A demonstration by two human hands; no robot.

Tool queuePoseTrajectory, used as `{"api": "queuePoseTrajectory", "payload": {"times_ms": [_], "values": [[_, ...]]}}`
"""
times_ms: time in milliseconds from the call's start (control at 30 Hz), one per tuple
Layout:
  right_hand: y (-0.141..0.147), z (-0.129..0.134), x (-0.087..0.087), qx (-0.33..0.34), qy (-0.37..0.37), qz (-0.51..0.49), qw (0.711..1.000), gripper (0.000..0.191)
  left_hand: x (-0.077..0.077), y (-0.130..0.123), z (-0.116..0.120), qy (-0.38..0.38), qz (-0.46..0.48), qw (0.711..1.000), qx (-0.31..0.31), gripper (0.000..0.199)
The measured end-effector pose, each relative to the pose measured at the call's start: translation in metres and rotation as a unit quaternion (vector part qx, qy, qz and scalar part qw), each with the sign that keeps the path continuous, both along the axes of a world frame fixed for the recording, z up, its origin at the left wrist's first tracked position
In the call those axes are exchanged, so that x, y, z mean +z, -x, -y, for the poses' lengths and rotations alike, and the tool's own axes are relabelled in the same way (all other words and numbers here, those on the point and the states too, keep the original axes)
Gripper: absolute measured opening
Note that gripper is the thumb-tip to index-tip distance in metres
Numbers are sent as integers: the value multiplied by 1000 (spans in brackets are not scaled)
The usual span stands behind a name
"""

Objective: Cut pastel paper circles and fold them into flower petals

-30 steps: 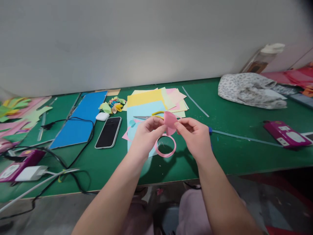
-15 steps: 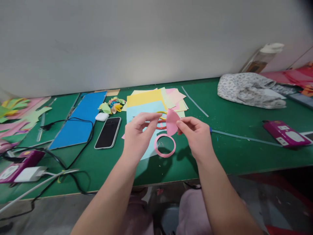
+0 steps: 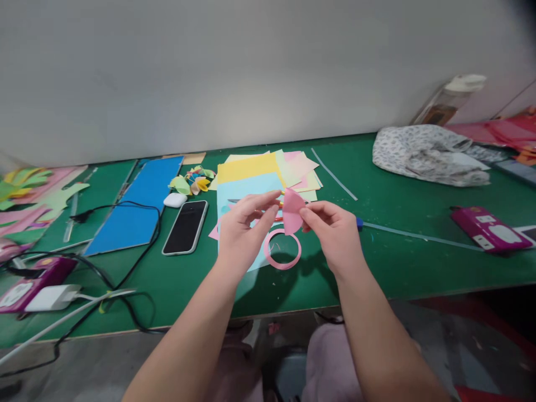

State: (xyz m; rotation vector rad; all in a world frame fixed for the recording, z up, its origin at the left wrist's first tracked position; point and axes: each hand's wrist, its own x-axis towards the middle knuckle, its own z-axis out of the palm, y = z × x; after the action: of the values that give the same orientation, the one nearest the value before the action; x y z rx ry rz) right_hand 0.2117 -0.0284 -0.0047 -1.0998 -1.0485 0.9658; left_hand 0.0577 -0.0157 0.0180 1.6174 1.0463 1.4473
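Note:
My right hand (image 3: 335,234) pinches the right edge of a folded, fan-shaped piece of pink paper (image 3: 293,212) between thumb and fingers. At the paper's left edge is my left hand (image 3: 247,229), its thumb and index fingertip slightly apart and no grip on the paper showing. Below the paper lies a pink ring (image 3: 283,268), partly over a light blue sheet (image 3: 234,192). Scissors with red and yellow handles rest on the sheets behind my left hand, mostly hidden; a dark blade (image 3: 233,200) shows.
A phone (image 3: 185,228), a white earbud case (image 3: 175,200) and small folded paper pieces (image 3: 190,183) lie to the left, near a blue board (image 3: 138,206) and a black cable (image 3: 157,231). At right are a patterned cloth (image 3: 422,153) and a purple device (image 3: 489,229).
My left hand has shifted slightly right and down, its fingertips now covering more of the scissors' handles. The pink paper has moved a little left and turned slightly in my right hand.

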Motion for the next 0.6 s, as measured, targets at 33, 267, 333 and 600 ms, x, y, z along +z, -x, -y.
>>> {"api": "queuePoseTrajectory", "payload": {"times_ms": [33,267,333,600], "values": [[0,0,0,1,1,1,1000,8,0,0,0,1,-1,1000,0,20],[-1,0,-2,-1,-1,9,1000,8,1,-2,-1,55,22,998,-13,16],[-1,0,-2,-5,-4,12,1000,8,0,-3,-2,81,43,996,-7,15],[2,-1,-5,-45,-16,4,999,8,-4,-3,-7,188,75,976,-82,12]]}}
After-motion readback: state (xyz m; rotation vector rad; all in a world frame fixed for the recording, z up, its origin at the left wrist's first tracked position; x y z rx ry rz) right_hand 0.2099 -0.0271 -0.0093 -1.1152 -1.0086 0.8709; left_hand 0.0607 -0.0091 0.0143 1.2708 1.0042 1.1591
